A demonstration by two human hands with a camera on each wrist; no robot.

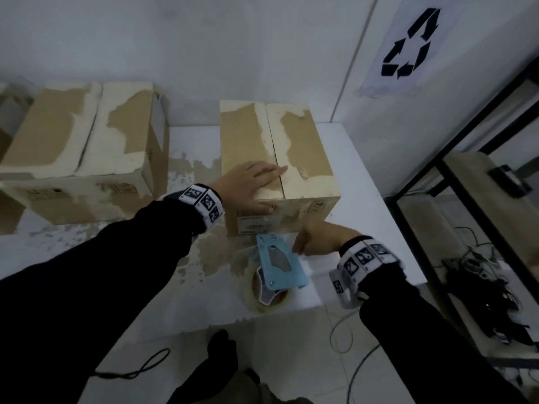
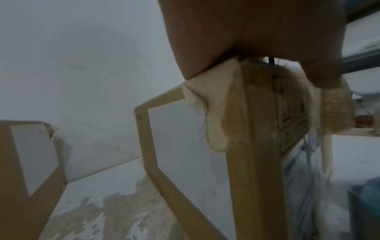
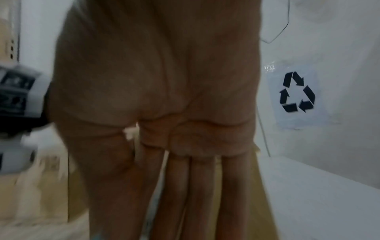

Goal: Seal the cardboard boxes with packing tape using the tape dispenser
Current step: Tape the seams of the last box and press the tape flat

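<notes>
My left hand [image 1: 248,182] lies flat, fingers straight, on the worn tan cardboard box [image 1: 277,158], steadying its untaped seam; my right hand [image 1: 315,237], fingers extended, reaches the light-blue plastic tape dispenser [image 1: 277,263] lying on the white table [image 1: 364,199] before it. Next: grip it

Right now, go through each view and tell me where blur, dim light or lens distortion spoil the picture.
Head view: dim, soft, wide-angle bending toward the edges; left hand flat on the box, tape dispenser readable. Left wrist view: hand looms out of focus, lower right corner smeared. Right wrist view: motion-blurred, right hand dark and filling the frame, recycling sign sharper.
</notes>
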